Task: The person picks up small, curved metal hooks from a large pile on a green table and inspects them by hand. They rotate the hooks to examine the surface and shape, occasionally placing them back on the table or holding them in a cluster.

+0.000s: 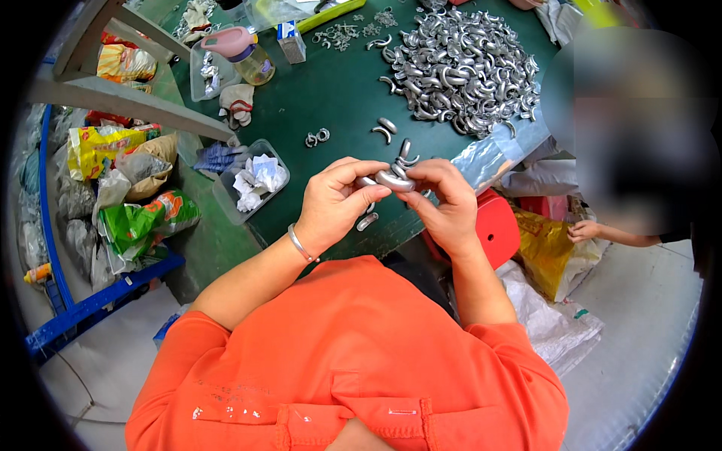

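Observation:
A curved silver metal piece (pixel 394 181), like a half ring, is held between my two hands over the near edge of the green table (pixel 316 90). My left hand (pixel 331 201) pinches its left end with thumb and fingers. On its right end, the thumb and fingers of my right hand (pixel 451 201) are closed too. More half rings lie just beyond and between the hands, partly hidden by the fingers. One loose half ring (pixel 368 222) rests nearer to me, beside my left thumb. Farther right is a large heap of such half rings (pixel 459 71).
Left of my hands stands a clear plastic box (pixel 228 201) with crumpled white paper. Beyond it are a pink-lidded bottle (pixel 259 68) and a small carton (pixel 292 46). A red stool (pixel 496 229) is by the table's right edge. Another person's hand (pixel 583 230) is near a yellow sack (pixel 543 252).

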Motion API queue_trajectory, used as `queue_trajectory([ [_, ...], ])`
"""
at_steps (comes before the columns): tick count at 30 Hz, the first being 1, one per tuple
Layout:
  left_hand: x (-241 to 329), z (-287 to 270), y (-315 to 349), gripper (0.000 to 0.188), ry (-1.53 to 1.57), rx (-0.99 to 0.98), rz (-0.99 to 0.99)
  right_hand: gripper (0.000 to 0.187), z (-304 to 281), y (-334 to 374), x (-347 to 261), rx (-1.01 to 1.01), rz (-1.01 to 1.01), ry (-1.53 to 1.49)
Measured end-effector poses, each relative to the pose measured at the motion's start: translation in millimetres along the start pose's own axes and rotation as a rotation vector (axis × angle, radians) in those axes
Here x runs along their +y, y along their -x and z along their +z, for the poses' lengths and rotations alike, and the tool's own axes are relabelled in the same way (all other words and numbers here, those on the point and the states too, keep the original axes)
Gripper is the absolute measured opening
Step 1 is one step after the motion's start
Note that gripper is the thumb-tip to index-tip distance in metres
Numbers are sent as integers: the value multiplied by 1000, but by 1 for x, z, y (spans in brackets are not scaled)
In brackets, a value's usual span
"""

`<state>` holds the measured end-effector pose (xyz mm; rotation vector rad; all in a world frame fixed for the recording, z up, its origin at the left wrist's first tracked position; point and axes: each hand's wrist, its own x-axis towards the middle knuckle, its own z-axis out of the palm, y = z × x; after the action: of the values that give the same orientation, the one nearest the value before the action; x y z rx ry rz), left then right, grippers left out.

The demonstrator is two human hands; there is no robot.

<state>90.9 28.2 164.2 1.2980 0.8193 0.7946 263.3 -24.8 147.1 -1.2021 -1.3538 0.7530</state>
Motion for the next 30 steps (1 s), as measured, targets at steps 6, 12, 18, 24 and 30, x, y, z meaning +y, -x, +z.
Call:
queue_trajectory([
  [6, 1, 3, 1, 26, 20, -10, 6, 36, 0, 6, -11, 93, 207, -421],
  [12, -6, 8, -1, 24, 238, -57, -163, 24, -4, 11, -2, 12, 2, -124],
  [18, -18, 5, -2, 18, 255, -21, -364, 9, -38, 2, 64, 107, 145, 132],
  [24, -35, 2, -12, 17, 201, -26, -451, 14, -111, -29, 170, 389, 218, 766],
  [30, -37, 2, -13, 19, 121, -11, -494, 9, -126, -27, 206, 267, 325, 855],
])
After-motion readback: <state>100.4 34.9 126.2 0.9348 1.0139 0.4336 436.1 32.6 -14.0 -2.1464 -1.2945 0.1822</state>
